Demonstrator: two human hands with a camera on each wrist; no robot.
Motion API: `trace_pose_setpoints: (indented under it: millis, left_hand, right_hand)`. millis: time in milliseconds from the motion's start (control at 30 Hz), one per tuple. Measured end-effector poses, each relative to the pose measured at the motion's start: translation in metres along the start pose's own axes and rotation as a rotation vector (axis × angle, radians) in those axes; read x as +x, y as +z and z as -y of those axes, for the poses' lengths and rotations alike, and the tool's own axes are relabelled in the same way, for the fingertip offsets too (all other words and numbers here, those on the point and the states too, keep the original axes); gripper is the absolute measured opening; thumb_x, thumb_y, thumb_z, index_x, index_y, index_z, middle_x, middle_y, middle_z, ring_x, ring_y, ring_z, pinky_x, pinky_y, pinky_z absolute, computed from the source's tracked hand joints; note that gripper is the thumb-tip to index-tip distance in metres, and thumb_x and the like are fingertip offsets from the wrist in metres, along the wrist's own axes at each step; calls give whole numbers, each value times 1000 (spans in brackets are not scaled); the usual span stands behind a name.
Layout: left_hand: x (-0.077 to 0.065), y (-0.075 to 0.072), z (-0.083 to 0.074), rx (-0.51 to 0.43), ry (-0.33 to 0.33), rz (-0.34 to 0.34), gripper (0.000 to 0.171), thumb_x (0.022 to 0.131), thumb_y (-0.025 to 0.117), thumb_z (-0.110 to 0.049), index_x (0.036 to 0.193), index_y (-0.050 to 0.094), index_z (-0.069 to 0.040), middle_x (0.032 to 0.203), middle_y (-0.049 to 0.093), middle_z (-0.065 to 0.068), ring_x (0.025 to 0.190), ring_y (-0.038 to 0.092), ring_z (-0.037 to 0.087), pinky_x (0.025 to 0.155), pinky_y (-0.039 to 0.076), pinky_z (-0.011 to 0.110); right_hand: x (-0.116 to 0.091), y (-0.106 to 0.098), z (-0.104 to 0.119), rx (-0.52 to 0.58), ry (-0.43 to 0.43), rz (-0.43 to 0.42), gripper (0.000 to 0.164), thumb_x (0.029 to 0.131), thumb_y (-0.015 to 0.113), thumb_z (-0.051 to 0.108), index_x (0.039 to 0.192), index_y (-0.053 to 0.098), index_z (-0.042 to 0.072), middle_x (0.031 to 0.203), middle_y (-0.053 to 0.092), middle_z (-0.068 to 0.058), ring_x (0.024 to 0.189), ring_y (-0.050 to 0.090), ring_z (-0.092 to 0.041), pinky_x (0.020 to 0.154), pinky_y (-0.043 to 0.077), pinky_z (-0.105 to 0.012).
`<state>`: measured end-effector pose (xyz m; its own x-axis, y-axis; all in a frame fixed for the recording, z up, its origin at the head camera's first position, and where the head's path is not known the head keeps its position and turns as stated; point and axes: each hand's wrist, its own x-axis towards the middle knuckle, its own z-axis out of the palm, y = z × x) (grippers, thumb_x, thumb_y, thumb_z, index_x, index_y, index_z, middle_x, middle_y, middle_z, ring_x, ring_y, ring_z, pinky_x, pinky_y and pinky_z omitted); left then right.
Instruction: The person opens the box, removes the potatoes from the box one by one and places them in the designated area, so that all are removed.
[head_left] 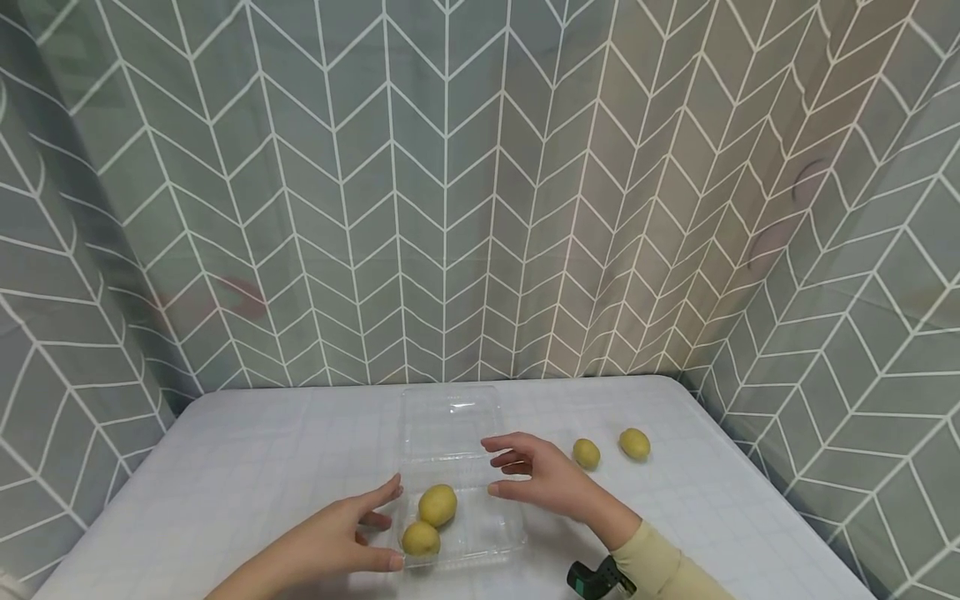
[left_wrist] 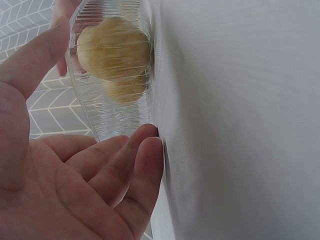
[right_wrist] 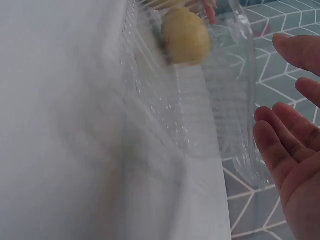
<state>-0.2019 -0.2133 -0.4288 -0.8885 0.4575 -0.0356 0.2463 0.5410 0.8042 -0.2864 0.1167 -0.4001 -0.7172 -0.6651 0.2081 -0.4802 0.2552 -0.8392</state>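
Note:
A clear plastic clamshell box lies with its lid folded back toward the far edge of the table. Two yellow lemons, a farther one and a nearer one, sit touching in the left part of its base. My left hand is at the box's left side, thumb by the near corner and fingers loosely spread along the wall; whether it touches is hard to tell. Over the right side, near the fold, hovers my right hand, its fingers relaxed and holding nothing.
Two more lemons lie on the white-covered table right of the box, one near my right hand and another beyond it. A dark wrist device sits below the right sleeve. Patterned curtains enclose the table's back and sides.

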Motion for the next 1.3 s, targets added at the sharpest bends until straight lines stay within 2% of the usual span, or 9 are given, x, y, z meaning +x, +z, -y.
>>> trace_pose_setpoints:
  millis: [267, 567, 700, 800, 933, 1133, 1300]
  left_hand:
    - [0, 0, 0, -22, 7, 10, 97, 83, 80, -38, 155, 27, -2, 152, 40, 17, 117, 61, 25, 79, 54, 32]
    - [1, 1, -1, -25, -14, 14, 97, 82, 81, -39, 155, 28, -2, 151, 42, 17, 116, 61, 26, 79, 55, 34]
    - [1, 1, -2, -14, -23, 8, 98, 82, 81, -41, 155, 28, -3, 151, 42, 16, 115, 61, 23, 79, 54, 32]
    - [1, 1, -2, -12, -22, 7, 98, 82, 81, -41, 155, 28, -4, 151, 42, 15, 115, 61, 23, 78, 54, 31]
    - [0, 1, 0, -19, 0, 5, 96, 83, 81, -39, 155, 28, -3, 151, 42, 17, 115, 62, 25, 78, 54, 32]
    - [-1, 2, 3, -9, 4, 1, 97, 83, 80, -42, 155, 29, -3, 151, 42, 16, 114, 62, 20, 78, 53, 29]
    - [0, 2, 3, -3, 0, 5, 97, 83, 80, -42, 155, 28, -3, 151, 42, 16, 115, 62, 21, 77, 53, 29]
  right_hand:
    - [11, 11, -2, -16, -22, 52, 48, 88, 77, 17, 133, 60, 10, 134, 58, -11, 115, 61, -28, 97, 47, -34]
    - [18, 23, 0, -11, -30, 101, 47, 88, 77, 15, 131, 60, 5, 130, 59, -17, 113, 62, -30, 95, 49, -35]
    - [21, 27, 3, -61, -20, 117, 46, 89, 77, 18, 131, 62, 10, 129, 61, -8, 113, 63, -23, 95, 49, -32]
    - [24, 30, 4, -90, -21, 119, 45, 89, 77, 19, 131, 62, 12, 129, 62, -6, 112, 63, -19, 94, 49, -32]
    - [27, 34, 3, -103, -48, 127, 44, 89, 76, 18, 130, 62, 9, 129, 62, -8, 112, 63, -19, 95, 49, -33]
    - [30, 40, 3, -155, -83, 140, 44, 88, 77, 15, 129, 63, 9, 128, 63, 2, 111, 64, -20, 93, 49, -29]
    - [34, 45, 2, -204, -88, 155, 44, 87, 78, 18, 128, 64, 13, 126, 62, 8, 110, 63, -14, 92, 49, -28]
